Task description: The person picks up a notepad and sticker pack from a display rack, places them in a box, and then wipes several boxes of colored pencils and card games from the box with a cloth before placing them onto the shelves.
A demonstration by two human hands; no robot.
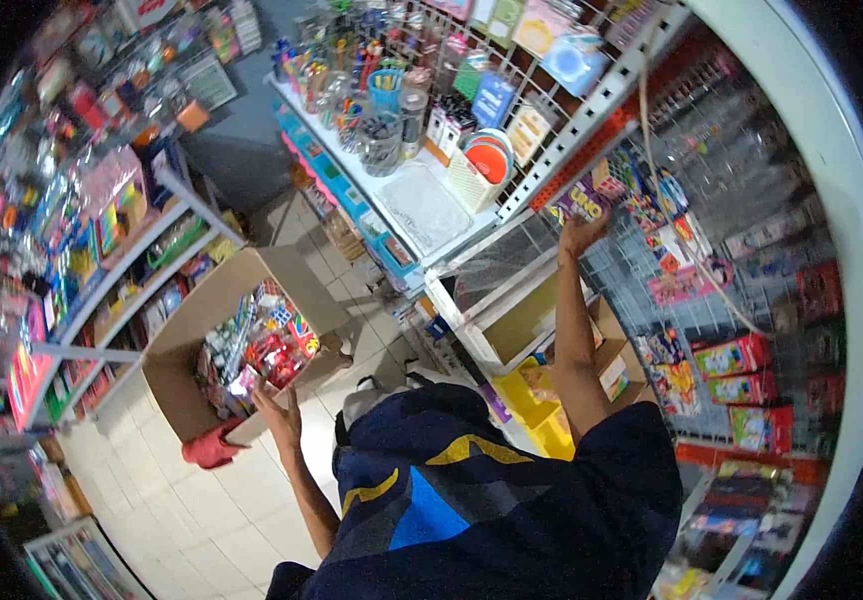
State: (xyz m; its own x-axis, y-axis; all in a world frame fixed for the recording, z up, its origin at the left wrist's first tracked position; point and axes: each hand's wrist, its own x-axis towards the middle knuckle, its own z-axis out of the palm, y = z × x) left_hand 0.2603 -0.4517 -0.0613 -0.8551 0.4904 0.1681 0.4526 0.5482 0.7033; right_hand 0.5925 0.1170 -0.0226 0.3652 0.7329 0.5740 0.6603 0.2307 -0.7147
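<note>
My left hand (279, 412) is at the near edge of an open cardboard box (176, 385), its fingers apart beside a shiny red packet (279, 362). The box holds a jumble of small packaged goods, among them a colourful round-patterned piece (303, 336). On the right, my right hand (583, 234) is raised to the wire rack, its fingers closed on the lower edge of a purple UNO pack (583, 200). A cube puzzle pack (608, 182) hangs just beyond it. Part of the grip is too small to make out.
A white counter (421, 205) carries pen cups and a cream basket (479, 172). Hanging goods cover the wire rack (611, 270). Below my right arm is a yellow bin (534, 405). Stocked shelves (116, 275) stand left of the box, and a red cloth (211, 448) lies at its corner.
</note>
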